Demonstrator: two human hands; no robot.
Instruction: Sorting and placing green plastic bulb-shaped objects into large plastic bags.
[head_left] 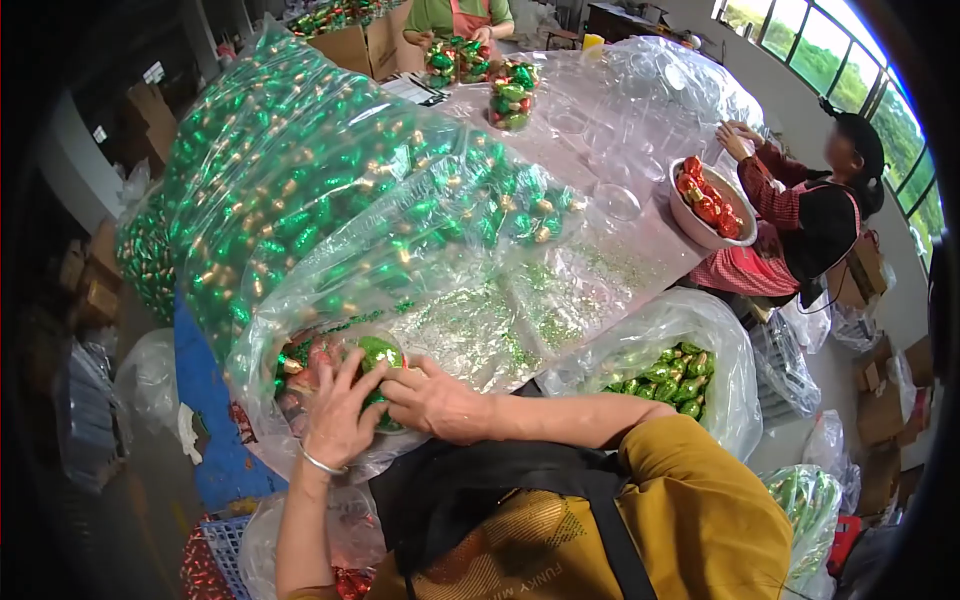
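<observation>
In front of me, both hands meet at a clear plastic jar with shiny green ornaments (380,352) in it; my fingers partly hide the jar. My left hand (338,420), with a bangle at the wrist, curls its fingers over the jar's left side. From the right, my right hand (435,402) presses bent fingers against its other side. Right beside the jar, reddish and green foil ornaments (295,362) lie under the open edge of a big clear bag (350,225) full of green and gold ornaments.
Green glitter (500,325) covers the tabletop ahead. To my right sits a bag of green ornaments (670,380). Beyond are a bowl of red ornaments (712,205), a filled jar (512,95) and a heap of clear empty jars (660,90). Two people work at the table's far and right sides.
</observation>
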